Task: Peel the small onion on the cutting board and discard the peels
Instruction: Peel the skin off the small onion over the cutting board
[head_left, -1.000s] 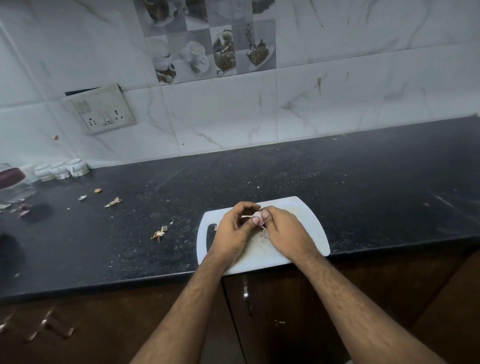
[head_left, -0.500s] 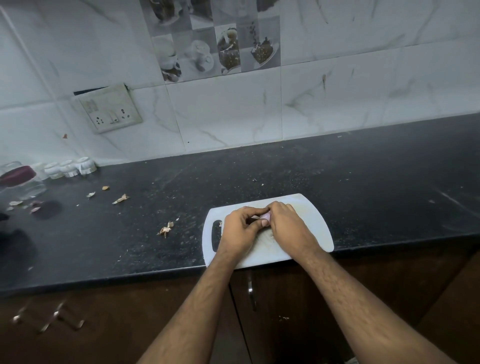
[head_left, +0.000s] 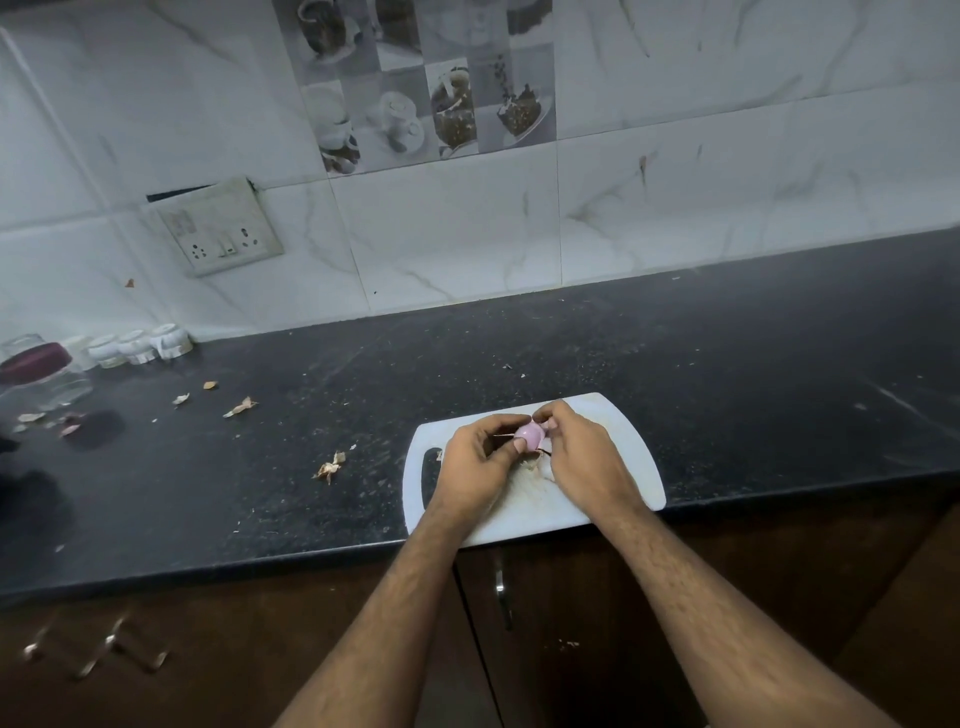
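Observation:
A small pink onion (head_left: 530, 432) is held just above the white cutting board (head_left: 621, 457) at the counter's front edge. My left hand (head_left: 475, 467) grips it from the left, thumb under it. My right hand (head_left: 584, 460) pinches its right end with thumb and fingertips. The onion's exposed side looks smooth and pale pink. A thin bit of skin sticks out to its left, and a dark scrap (head_left: 543, 453) hangs below it. Pale peel crumbs (head_left: 532, 486) lie on the board between my wrists.
Dry peel scraps (head_left: 328, 467) lie on the black counter (head_left: 727, 374) left of the board, more of these peel bits (head_left: 240, 406) farther back. A glass jar with a maroon lid (head_left: 39, 371) and small white cups (head_left: 137, 345) stand at the far left by the wall.
My hands have parted slightly, so the pink onion now shows between the fingertips. The view has shifted a little; the board and the scraps lie where they were.

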